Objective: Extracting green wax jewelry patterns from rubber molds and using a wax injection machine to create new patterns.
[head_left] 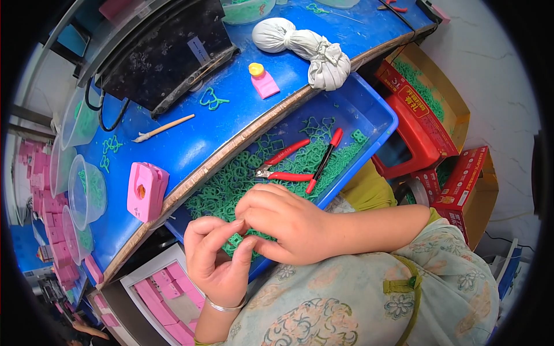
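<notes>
A small green openwork piece (234, 239) sits between the thumb and forefinger of my left hand (216, 254), which wears a silver bangle. My right hand (285, 222) has its fingers bent and pressed together at the same spot, touching the left fingertips and gripping the piece's edge; its own fingertips are partly hidden. Under both hands lies a blue tray (372, 101) heaped with green pieces (222, 184) like it, many ring- or loop-shaped. Red-handled cutting pliers (288, 176) and a red-and-black pen (325, 161) rest on that heap, just beyond my right hand.
On the blue table (231, 124) are a pink block (146, 193), a brush (164, 128), a yellow-capped pink bottle (264, 81), a tied white cloth bundle (329, 63) and a black machine (164, 55). Clear tubs (88, 190) stand left, a pink-block drawer (164, 294) below, boxes (456, 109) right.
</notes>
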{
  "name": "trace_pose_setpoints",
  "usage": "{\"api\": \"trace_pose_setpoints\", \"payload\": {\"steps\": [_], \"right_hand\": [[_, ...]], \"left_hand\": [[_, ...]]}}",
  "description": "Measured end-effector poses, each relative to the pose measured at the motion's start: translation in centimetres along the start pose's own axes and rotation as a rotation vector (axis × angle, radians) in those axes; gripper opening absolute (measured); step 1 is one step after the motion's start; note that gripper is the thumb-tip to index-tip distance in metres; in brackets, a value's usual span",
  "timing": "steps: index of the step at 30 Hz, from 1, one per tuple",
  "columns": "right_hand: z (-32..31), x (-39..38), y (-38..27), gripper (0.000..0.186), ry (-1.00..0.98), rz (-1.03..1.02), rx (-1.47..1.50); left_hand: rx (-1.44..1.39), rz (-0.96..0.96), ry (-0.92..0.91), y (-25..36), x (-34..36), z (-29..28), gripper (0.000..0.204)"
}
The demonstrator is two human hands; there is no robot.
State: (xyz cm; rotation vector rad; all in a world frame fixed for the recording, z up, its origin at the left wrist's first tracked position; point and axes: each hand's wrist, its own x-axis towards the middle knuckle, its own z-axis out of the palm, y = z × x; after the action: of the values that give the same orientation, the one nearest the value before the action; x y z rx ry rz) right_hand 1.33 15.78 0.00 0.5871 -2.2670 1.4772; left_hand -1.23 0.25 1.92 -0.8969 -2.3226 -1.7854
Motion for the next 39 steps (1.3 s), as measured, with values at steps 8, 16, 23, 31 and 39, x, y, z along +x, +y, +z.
{"api": "trace_pose_setpoints", "payload": {"steps": [8,16,23,31,39], "right_hand": [[-0.2,0.2,0.0,0.021,0.088,0.0,0.09],[0.1,-0.1,0.1,0.021,0.062,0.007,0.09],[0.1,0.0,0.0,0.018,-0.055,0.172,0.244],[-2.9,0.9,-0.2,0.016,0.102,0.028,-0.051],[-14.6,7.4,3.3,0.009,0.641,-0.077,-0.7]], "left_hand": [[-0.136,-0.082,0.12,0.1,-0.1,0.3,0.026],[-0.042,-0.001,0.095,-0.2,-0.4,0.3,0.021],[0.082,0.035,0.063,-0.3,-0.3,-0.2,0.022],[1.101,0.162,0.24,-2.2,6.7,-4.7,0.07],[-0.12,-0.058,0.224,-4.8,2.6,-5.4,0.038]]}}
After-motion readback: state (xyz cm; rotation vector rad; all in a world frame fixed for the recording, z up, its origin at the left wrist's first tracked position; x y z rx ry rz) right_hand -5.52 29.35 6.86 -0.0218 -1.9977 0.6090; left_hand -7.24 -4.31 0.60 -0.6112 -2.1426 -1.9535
